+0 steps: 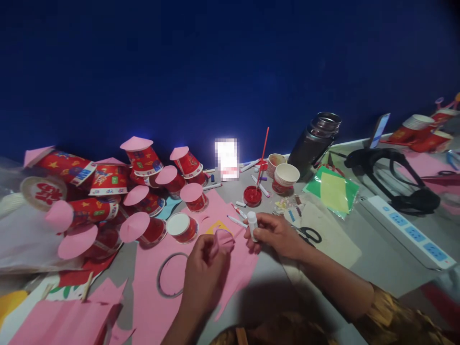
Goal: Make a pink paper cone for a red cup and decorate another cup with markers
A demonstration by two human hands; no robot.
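Note:
My left hand (204, 270) pinches a small curved piece of pink paper (224, 240) between thumb and fingers. To its right, my right hand (282, 235) is closed round a white glue stick (252, 224), held upright. Both hands are above a large pink paper sheet (147, 292) with cut edges. A dark ring (158, 278) lies on that sheet, left of my left hand. Just beyond is an upturned red paper cup (189, 232) with a bare white base. Several red cups with pink paper cones, one of them a cone-topped cup (143, 160), crowd the left side.
Markers (237, 220) and a small pot of red paint (252, 196) with a brush lie ahead. Stacked paper cups (285, 179), a dark thermos (314, 143), black-handled scissors (311, 235), a black strap (391, 182) and a power strip (409, 232) occupy the right.

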